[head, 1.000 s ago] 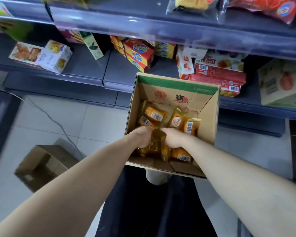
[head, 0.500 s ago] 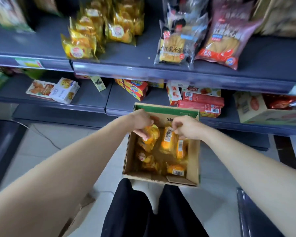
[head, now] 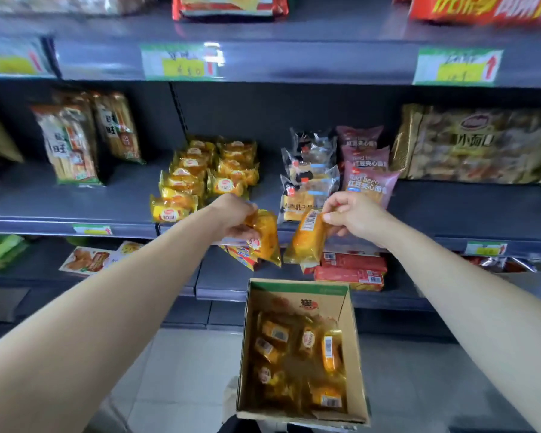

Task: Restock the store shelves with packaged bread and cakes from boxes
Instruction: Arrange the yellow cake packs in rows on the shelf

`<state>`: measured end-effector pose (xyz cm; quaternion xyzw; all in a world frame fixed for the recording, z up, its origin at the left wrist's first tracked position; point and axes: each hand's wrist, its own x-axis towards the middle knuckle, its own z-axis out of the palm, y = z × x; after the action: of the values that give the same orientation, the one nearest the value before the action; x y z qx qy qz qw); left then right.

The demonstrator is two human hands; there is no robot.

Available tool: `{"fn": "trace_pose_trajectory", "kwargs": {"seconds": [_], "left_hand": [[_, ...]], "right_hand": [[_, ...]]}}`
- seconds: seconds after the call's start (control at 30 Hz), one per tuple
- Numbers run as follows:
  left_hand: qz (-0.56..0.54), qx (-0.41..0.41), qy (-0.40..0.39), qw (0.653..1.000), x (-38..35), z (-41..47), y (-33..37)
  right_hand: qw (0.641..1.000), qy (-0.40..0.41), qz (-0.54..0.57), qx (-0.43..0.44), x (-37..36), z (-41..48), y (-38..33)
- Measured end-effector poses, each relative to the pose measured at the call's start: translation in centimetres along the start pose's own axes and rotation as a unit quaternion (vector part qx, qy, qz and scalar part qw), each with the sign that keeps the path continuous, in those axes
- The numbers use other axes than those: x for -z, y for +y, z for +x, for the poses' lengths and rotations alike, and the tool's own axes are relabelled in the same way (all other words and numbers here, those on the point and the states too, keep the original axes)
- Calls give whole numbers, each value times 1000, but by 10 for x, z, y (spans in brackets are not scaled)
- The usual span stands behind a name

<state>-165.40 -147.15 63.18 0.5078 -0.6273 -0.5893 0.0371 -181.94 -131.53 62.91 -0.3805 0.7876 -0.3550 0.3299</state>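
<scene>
My left hand (head: 236, 218) grips a yellow cake packet (head: 265, 237) that hangs down from its fingers. In my right hand (head: 353, 215) is a second yellow cake packet (head: 308, 237), barcode side up. Both hands are level with the front edge of the middle shelf (head: 60, 221). Just behind my left hand, several matching yellow packets (head: 200, 173) are stacked in rows on that shelf. Below, on the floor, an open cardboard box (head: 353, 339) holds several more of the yellow packets (head: 297, 357).
Clear bread bags (head: 310, 170) and pink red-bean bread bags (head: 367, 176) sit right of the yellow stack. Rice cracker bags (head: 72, 142) stand at the left, a big brown bag (head: 478, 145) at the right. Red boxes (head: 350, 270) lie on the lower shelf.
Both hands lifted a yellow packet each out of the box and rose to the middle shelf. The view tilted up from the box to the shelves.
</scene>
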Motion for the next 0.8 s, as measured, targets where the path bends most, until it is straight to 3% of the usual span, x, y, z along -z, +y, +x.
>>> {"fn": "trace_pose_trajectory", "kwargs": {"seconds": [0.17,0.3,0.6,0.73,0.8], "left_hand": [[-64,-10,36,997,39,8,15],[-145,-9,62,987,66,20,18],[-248,5,54,967,116,33,13],[-283,10,37,958,130,43,9],[-295,0,18,955,136,47,7]], "right_hand": [[995,82,-55,28,2,27,-42],[987,125,-97,-14,-8,61,-67],[979,131,-152,-40,-43,103,-94],[983,125,-125,-54,-53,116,-97],[988,119,-40,-90,-56,123,-100]]}}
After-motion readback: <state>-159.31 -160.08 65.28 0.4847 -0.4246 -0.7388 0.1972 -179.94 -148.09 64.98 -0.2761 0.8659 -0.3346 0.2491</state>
